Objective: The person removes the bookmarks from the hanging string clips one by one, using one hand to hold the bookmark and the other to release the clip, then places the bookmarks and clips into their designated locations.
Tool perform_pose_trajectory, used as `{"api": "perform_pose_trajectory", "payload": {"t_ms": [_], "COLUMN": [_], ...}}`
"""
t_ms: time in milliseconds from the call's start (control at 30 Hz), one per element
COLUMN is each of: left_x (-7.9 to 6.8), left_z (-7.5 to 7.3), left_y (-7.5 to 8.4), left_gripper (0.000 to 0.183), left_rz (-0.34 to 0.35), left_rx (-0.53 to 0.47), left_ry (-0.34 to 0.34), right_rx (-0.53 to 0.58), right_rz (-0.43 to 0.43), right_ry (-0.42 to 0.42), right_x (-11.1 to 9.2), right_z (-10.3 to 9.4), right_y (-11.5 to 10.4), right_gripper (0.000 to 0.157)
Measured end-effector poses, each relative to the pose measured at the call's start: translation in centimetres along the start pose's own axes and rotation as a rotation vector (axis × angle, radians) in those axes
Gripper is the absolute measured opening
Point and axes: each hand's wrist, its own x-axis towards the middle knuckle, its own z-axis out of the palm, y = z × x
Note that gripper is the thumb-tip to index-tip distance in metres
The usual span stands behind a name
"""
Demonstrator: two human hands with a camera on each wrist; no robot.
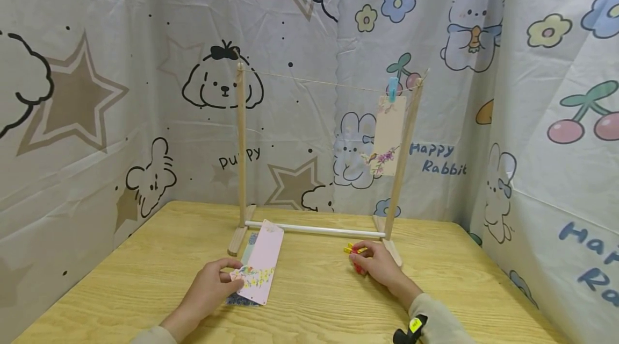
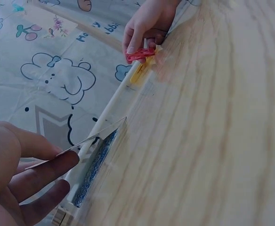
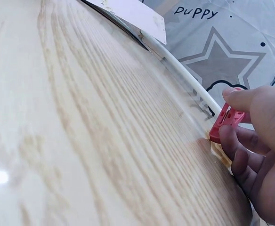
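My left hand (image 1: 209, 289) pinches the near left edge of a pink card (image 1: 263, 258) printed with yellow flowers and a bird. Its near end is raised over a dark blue patterned card (image 1: 242, 300) that lies on the table, partly hidden. To the right, my right hand (image 1: 382, 264) holds a red clothespin (image 3: 227, 123) between thumb and fingers. A yellow clothespin (image 2: 142, 70) lies right beside it on the tabletop. From the string (image 1: 314, 80) hangs a cream card (image 1: 388, 134) with purple blossoms, clipped by a blue clothespin (image 1: 393, 89) near the right post.
A wooden frame stands at the back, with a left post (image 1: 242, 150), a right post (image 1: 405, 161) and a white crossbar (image 1: 319, 230) low between them. Its feet rest on the wood-grain table (image 1: 309, 312). A printed curtain (image 1: 300, 27) encloses the back and sides.
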Motion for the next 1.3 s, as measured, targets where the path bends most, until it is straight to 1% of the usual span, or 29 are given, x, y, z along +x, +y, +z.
{"api": "perform_pose_trajectory", "payload": {"t_ms": [167,300,400,600,667,833,1033,1300], "left_x": [-0.24,-0.46,-0.52,-0.53,-0.57,-0.73,-0.77,-0.82], "left_z": [-0.03,-0.04,-0.01,-0.07,-0.14,-0.24,-0.33,-0.66], "left_y": [0.16,0.22,0.13,-0.02,0.01,0.14,0.26,0.41], "left_gripper": [0.038,0.042,0.039,0.032,0.031,0.029,0.031,0.028], "left_rz": [-0.014,0.010,0.035,0.070,0.084,0.094,0.079,0.031], "left_rx": [0.039,0.091,0.151,0.284,0.320,0.391,0.477,0.531], "left_ry": [0.007,-0.001,-0.004,0.021,0.025,0.029,0.035,0.000], "right_rx": [-0.012,-0.020,-0.029,-0.034,-0.036,-0.052,-0.114,-0.218], "right_rz": [-0.005,-0.011,-0.024,-0.040,-0.042,-0.038,-0.055,-0.095], "right_ry": [-0.007,-0.009,-0.009,-0.016,-0.017,-0.001,0.044,0.075], "right_x": [0.01,-0.02,0.00,0.05,0.03,-0.05,-0.06,0.01], "right_z": [-0.04,-0.07,-0.07,-0.05,-0.05,0.02,0.18,0.32], "right_y": [0.06,0.12,0.20,0.29,0.25,0.14,0.20,0.27], "right_gripper": [0.034,0.034,0.033,0.033,0.032,0.031,0.030,0.027]}}
